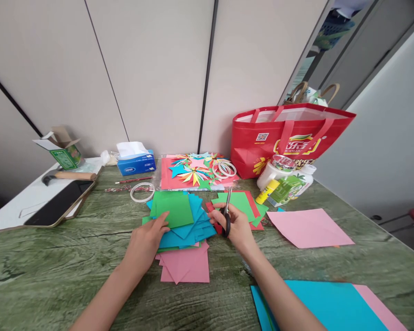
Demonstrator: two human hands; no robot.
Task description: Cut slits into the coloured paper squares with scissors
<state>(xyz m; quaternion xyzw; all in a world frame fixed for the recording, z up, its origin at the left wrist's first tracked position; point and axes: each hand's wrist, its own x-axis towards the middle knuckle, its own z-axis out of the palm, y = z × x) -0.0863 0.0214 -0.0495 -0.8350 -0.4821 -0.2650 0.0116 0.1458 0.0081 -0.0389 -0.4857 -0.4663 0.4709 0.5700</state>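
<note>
My left hand rests on the left side of a pile of cut paper, its fingertips laid on a green paper square at the top. Under that square, blue paper pieces fan out, and pink paper squares stick out at the near side. My right hand is closed around a pair of scissors with black handles, the blades pointing up and away. Just beyond the scissors lies a smaller pile of green paper over red sheets.
Paper stars lie at the back, with tape rolls beside them. A red bag, a glue stick and pink paper are on the right. Blue sheets lie near. Leftward are a tissue box, phone and hammer.
</note>
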